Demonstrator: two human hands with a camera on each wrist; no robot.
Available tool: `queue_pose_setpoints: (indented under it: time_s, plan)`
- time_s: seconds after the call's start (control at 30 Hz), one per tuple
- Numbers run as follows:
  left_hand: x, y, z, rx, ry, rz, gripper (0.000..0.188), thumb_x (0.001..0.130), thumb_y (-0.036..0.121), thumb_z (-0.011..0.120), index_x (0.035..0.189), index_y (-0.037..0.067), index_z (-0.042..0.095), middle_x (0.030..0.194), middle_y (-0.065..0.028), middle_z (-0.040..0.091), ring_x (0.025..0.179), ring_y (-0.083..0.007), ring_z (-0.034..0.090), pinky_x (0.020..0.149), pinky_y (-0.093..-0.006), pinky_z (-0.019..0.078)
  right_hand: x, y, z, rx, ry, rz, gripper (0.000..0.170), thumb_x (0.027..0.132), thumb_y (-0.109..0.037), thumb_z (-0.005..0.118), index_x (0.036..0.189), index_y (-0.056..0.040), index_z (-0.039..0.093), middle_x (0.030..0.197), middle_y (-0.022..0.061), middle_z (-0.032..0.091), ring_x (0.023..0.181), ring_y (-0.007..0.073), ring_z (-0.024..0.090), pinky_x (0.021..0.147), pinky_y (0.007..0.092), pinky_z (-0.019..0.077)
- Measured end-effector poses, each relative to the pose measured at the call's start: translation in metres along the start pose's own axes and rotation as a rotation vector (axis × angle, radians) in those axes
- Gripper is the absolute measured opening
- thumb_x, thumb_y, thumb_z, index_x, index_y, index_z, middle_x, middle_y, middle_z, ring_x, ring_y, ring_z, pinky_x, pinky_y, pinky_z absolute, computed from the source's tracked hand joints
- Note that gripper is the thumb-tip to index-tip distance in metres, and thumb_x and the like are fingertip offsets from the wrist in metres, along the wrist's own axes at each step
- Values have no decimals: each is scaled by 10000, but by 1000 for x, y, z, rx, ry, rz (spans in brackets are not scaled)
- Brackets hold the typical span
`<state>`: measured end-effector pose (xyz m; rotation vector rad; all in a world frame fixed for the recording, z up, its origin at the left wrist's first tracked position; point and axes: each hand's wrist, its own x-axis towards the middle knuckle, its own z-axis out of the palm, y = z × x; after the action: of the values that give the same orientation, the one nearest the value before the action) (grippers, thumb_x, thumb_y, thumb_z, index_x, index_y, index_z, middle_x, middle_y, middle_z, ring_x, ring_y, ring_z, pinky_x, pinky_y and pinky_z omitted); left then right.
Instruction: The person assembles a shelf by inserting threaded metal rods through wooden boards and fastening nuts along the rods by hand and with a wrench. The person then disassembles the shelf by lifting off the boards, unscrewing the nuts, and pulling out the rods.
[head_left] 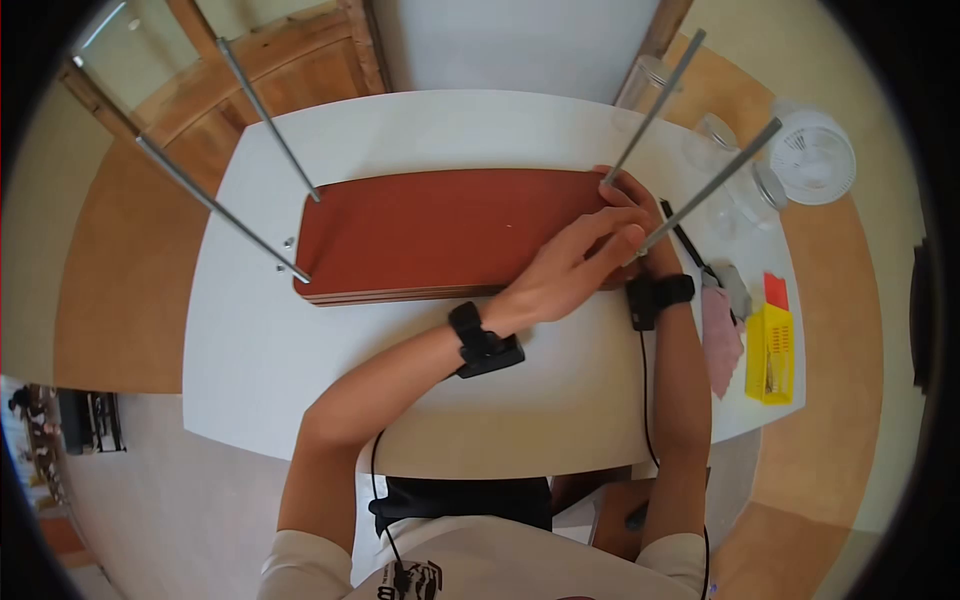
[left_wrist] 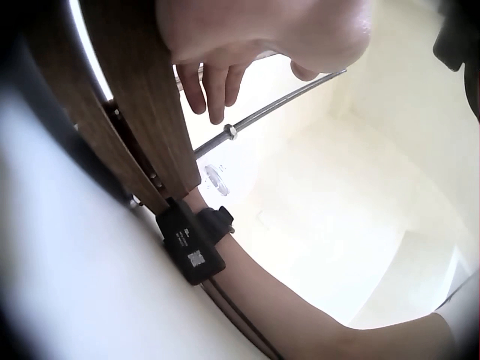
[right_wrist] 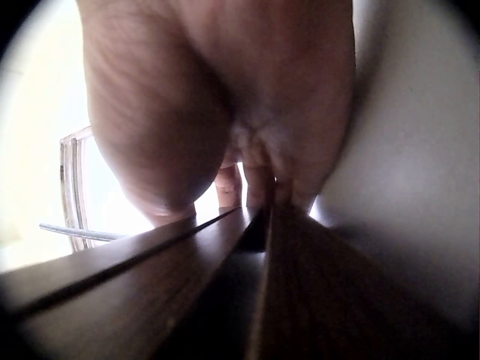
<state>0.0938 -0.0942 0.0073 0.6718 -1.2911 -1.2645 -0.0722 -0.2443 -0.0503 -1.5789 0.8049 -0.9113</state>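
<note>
A stack of thin red-brown boards (head_left: 430,230) with rounded corners lies on the white table, and metal rods (head_left: 685,190) stand up from its corners. My left hand (head_left: 570,265) reaches across the right part of the stack, thumb and fingers extended beside the near right rod. A nut (left_wrist: 231,132) sits on that rod, just past my left fingers (left_wrist: 215,97) in the left wrist view. At the stack's right end my right hand (right_wrist: 225,90) holds the board edges, its fingertips by the far right corner. The left forearm partly hides the stack's front edge.
Two small metal pieces (head_left: 284,255) lie left of the stack. To the right are a black tool (head_left: 685,235), a pink cloth (head_left: 720,340), a yellow basket (head_left: 770,370) and clear jars (head_left: 745,190). A white fan (head_left: 812,155) stands at the back right.
</note>
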Motion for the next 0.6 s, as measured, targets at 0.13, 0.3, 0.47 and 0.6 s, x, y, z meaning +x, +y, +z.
queue_pose_setpoints:
  time_s: [0.13,0.3,0.47,0.6]
  plan:
    - [4,-1,-16,47,5,-94,506,1103,429,468,1281,-23,607,1143,-101,637,1092,-173,600,972,-317,462,-5,-12,8,138,24,102,329,977,-209,697,1282,-87,669,1052,-6,651,968,99,614,866,248,502]
    - [1,2,-2,146,-11,54,563,1112,485,396,1227,-11,637,1128,-101,663,1115,-191,576,1063,-343,383,-2,-10,9,145,20,145,327,981,-210,696,1285,-92,671,1053,-4,659,968,96,618,846,256,511]
    - [5,2,-18,43,3,-17,457,1106,414,476,1238,-1,615,1039,-72,625,992,-152,600,956,-312,473,-5,-14,11,196,21,185,324,979,-223,711,1274,-93,678,1032,-15,667,987,91,615,849,253,507]
    - [3,3,-6,90,36,88,440,1108,384,485,1218,-24,607,1040,-78,652,999,-150,596,961,-319,473,-1,-9,11,143,34,140,321,976,-221,718,1267,-93,684,1051,-13,672,981,89,628,838,238,514]
